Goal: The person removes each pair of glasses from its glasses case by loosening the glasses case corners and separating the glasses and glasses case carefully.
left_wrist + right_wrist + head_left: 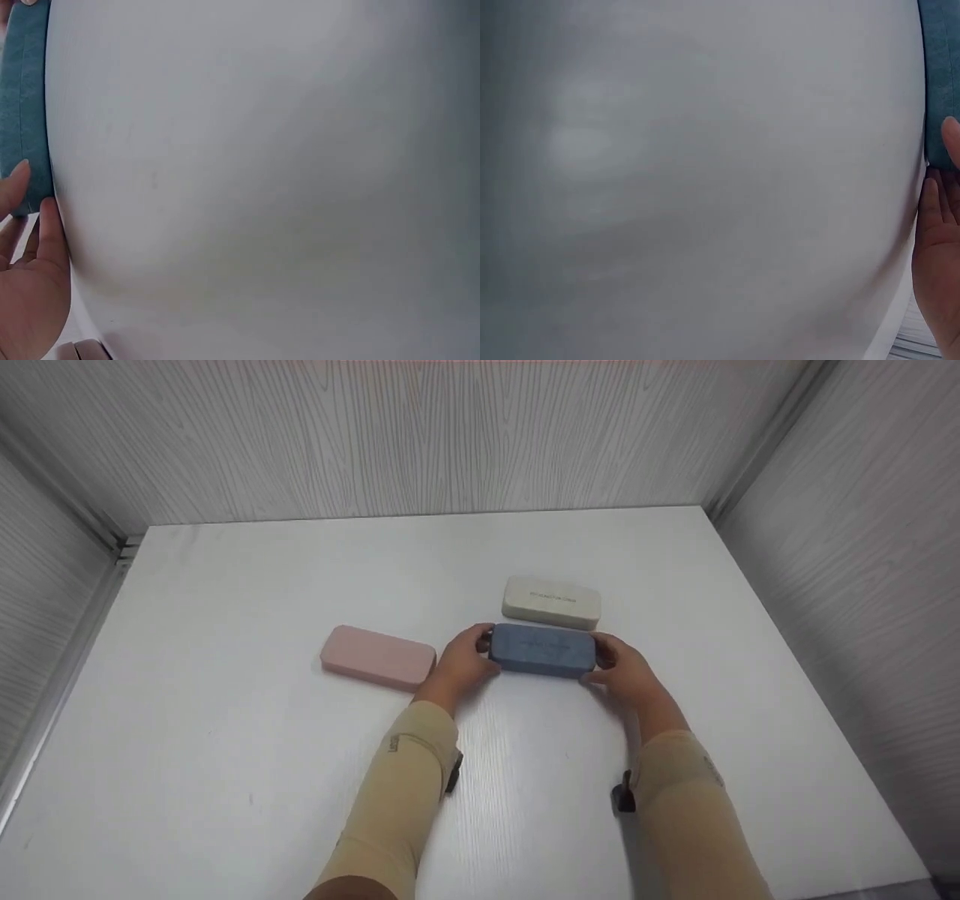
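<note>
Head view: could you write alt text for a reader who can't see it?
A person's left hand and right hand hold opposite ends of a blue case at a white table. A cream case lies just behind it, and a pink case lies to the left.

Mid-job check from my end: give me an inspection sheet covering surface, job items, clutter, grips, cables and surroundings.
Surface: white table, a few faint specks.
Job's things: blue case, apparently closed; whether it is slightly lifted cannot be told.
Clutter: cream case close behind the blue one; pink case to the left; neither held.
Left grip: holds the blue case's left end between thumb and fingers.
Right grip: holds its right end likewise.
Cables: nothing seen.
Surroundings: grey wood-grain back wall, with similar panels at both sides; tan sleeves on both arms.
</note>
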A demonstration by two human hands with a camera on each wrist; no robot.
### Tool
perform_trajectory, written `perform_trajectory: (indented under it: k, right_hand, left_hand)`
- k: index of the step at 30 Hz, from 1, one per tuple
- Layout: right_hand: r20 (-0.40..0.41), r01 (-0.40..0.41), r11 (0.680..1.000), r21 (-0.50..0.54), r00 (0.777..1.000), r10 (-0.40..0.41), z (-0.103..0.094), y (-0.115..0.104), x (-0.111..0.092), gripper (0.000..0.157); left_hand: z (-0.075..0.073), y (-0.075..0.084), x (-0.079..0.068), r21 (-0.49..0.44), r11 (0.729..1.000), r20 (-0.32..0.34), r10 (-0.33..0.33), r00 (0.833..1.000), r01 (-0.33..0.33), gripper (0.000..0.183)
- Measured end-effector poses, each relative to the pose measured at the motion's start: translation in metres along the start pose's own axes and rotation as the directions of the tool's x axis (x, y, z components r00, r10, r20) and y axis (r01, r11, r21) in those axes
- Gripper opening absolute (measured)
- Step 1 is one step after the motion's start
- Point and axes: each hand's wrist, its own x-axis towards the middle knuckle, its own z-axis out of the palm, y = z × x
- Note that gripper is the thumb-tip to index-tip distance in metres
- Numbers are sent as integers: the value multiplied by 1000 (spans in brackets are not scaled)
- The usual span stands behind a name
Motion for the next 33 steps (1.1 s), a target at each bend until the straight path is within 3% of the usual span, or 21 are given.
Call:
perform_trajectory:
  k: [12, 18, 23, 33]
  right_hand:
    - [33, 24, 1000, -3, 999, -24, -4, -10, -2, 77]
    - [63, 117, 993, -14, 991, -116, -7, -24, -4, 75]
    - [100, 196, 980, 27, 975, -198, -2, -36, -6, 72]
    - [163, 245, 969, 13, 956, -244, 12, -52, -16, 74]
  left_hand:
    - [-13, -1, -7, -137, 990, 42, -9, 999, 15, 63]
    - [-30, -1, -18, -201, 980, 65, 3, 998, 10, 64]
    - [-48, -3, -31, -167, 986, 66, -10, 998, 21, 67]
    - [-63, -16, -64, -154, 988, 38, -21, 999, 27, 72]
